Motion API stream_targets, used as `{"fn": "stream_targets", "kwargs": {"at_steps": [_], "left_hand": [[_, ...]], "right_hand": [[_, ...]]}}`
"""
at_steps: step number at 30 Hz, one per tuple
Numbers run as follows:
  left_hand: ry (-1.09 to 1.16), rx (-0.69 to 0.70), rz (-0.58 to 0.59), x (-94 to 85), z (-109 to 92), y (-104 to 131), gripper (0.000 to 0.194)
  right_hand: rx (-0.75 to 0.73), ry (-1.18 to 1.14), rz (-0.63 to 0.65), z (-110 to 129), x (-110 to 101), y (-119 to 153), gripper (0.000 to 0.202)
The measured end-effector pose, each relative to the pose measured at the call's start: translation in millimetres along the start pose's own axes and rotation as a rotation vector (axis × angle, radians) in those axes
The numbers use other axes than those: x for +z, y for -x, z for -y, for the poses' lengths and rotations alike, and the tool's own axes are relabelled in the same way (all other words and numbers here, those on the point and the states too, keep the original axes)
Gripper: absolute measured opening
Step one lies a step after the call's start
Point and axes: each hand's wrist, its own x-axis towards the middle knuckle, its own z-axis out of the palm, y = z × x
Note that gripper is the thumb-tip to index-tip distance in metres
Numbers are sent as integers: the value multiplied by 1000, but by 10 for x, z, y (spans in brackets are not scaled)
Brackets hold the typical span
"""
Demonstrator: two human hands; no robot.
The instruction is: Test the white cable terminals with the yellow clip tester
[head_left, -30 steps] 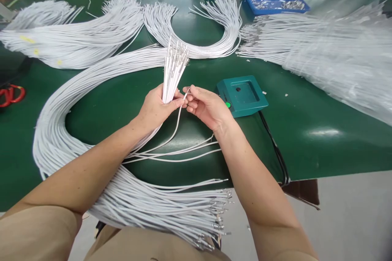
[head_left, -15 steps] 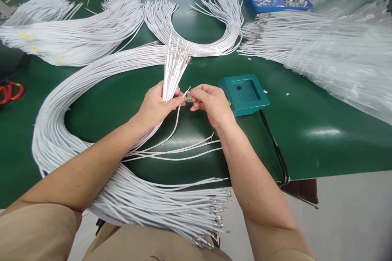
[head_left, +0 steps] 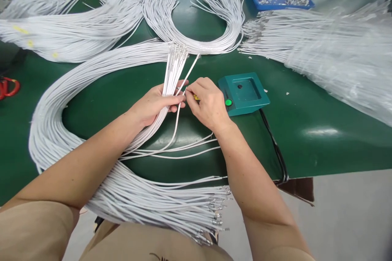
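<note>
Above a green bench point(head_left: 306, 142), gathered white wires point(head_left: 174, 72) are clamped in the left hand point(head_left: 154, 105); a single wire point(head_left: 178, 119) is met by the right hand point(head_left: 205, 104), fingers curled, grip unclear; loose wires point(head_left: 183, 158) are left ungathered.

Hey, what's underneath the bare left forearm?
A curved bundle of thin white cables shows on both sides of it; the stretch directly beneath is covered, so any contact can't be seen.

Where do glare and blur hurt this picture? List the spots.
Head view: a white glare patch on the green table, right of the teal device; head view: the plastic-covered wires at right look hazy; head view: the yellow piece at the right hand is too small to identify.
</note>
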Motion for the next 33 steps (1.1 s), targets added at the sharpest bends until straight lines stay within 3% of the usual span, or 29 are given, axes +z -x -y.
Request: {"fn": "stream_targets", "kwargs": {"at_steps": [5,10,16,33], "left_hand": [[-67,-21,6,-37,41,-64,46],[-192,29,-62,-36,142,-107,46],[-290,65,-107,-17,202,-132,47],[-480,108,-131,-16,286,-206,45]], "right_hand": [[39,301,88,-87,-171,19,16],[73,357,241,-191,-222,27,14],[99,365,246,-204,-193,20,25],[112,399,225,-219,-162,-15,26]]}}
